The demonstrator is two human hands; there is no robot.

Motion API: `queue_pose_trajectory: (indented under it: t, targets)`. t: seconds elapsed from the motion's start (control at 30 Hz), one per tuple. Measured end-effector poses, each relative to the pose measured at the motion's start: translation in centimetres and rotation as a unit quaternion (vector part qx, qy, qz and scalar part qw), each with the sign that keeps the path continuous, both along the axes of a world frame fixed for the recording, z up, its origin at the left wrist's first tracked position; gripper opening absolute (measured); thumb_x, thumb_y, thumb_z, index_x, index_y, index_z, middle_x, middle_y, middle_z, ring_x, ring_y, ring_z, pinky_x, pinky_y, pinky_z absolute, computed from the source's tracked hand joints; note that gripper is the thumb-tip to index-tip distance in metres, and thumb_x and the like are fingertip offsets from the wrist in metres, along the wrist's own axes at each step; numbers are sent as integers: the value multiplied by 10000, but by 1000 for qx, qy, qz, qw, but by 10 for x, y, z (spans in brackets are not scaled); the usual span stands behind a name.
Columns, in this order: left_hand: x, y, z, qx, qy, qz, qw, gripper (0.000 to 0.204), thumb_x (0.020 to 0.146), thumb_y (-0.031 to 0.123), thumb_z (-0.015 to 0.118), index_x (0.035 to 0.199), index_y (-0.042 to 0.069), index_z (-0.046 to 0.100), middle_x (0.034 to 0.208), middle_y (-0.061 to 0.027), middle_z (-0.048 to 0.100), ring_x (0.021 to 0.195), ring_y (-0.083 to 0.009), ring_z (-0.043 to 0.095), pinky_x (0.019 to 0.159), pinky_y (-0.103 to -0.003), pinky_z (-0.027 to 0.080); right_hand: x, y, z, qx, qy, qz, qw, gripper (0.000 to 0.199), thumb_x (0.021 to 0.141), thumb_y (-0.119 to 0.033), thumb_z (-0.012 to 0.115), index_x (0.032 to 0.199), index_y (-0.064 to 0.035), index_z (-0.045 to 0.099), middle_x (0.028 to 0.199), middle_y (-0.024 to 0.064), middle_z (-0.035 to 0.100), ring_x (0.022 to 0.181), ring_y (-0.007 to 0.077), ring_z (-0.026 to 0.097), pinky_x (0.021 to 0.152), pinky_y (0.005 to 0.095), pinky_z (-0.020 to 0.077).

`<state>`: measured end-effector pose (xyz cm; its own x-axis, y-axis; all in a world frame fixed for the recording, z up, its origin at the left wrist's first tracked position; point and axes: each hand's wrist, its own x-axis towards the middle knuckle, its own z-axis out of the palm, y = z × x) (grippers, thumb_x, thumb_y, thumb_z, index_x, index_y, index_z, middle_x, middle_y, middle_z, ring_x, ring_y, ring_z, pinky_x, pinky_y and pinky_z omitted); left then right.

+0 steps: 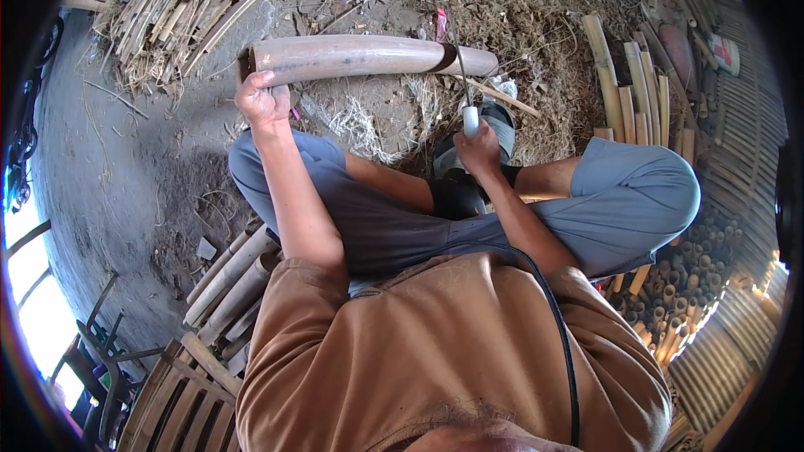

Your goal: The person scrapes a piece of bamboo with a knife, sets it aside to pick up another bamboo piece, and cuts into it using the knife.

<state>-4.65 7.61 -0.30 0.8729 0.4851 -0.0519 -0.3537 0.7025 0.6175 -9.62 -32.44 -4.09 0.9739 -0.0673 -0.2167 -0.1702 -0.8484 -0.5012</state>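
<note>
A thick brown bamboo pole [352,57] lies across in front of me, above the dusty ground. My left hand [262,100] grips its left end from below. My right hand [477,149] is closed around the pale handle of a curved knife [463,88], whose dark blade reaches up to the pole near its right part, where a cut line shows. I sit with knees spread in grey-blue shorts, and a foot in a sandal [494,121] rests under the pole.
Split bamboo strips [180,0] are heaped at top left. Cut bamboo lengths [636,92] stand at right, with stacked tube ends [687,285] lower right. Short poles [230,276] lie by my left hip. Shavings [368,125] litter the ground. A black cord [561,326] crosses my chest.
</note>
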Motion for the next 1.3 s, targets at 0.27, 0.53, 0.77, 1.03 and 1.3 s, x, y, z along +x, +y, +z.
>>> queue_pose_trajectory:
  t: [0.27,0.53,0.77,1.03,1.3]
  targets:
    - [0,0,2,11,-7,-2,1000,564,572,42,604,1130,-44,594,1130,-195,650,1116,-348,610,1055,-472,439,0,2,5,9,3,2,1000,365,803,-277,624,952,52,570,857,259,646,830,451,627,756,513,499]
    - [1,-1,0,1,-3,1,1000,560,574,35,599,1129,-41,596,1122,-187,651,1137,-344,601,1068,-474,428,1,-1,2,2,6,0,1000,344,791,-262,607,947,43,574,864,261,650,841,450,633,761,508,501]
    - [0,3,-5,-11,3,1,1000,565,572,32,593,1131,-45,589,1123,-184,645,1147,-345,594,1067,-479,430,0,1,2,15,14,-3,1000,343,787,-261,613,954,36,577,864,256,650,829,446,633,757,504,505]
    - [0,-1,1,-7,8,13,1000,583,559,25,589,1138,-46,586,1118,-182,642,1151,-351,590,1075,-484,426,0,-1,-1,16,7,-2,1000,345,785,-264,623,941,41,582,842,247,653,827,442,636,756,497,505]
    - [0,0,1,-5,-6,4,1000,590,558,16,585,1144,-52,589,1144,-197,640,1147,-353,592,1068,-488,430,2,1,6,18,37,-2,999,396,782,-257,624,1003,66,562,903,269,645,869,454,630,791,501,505]
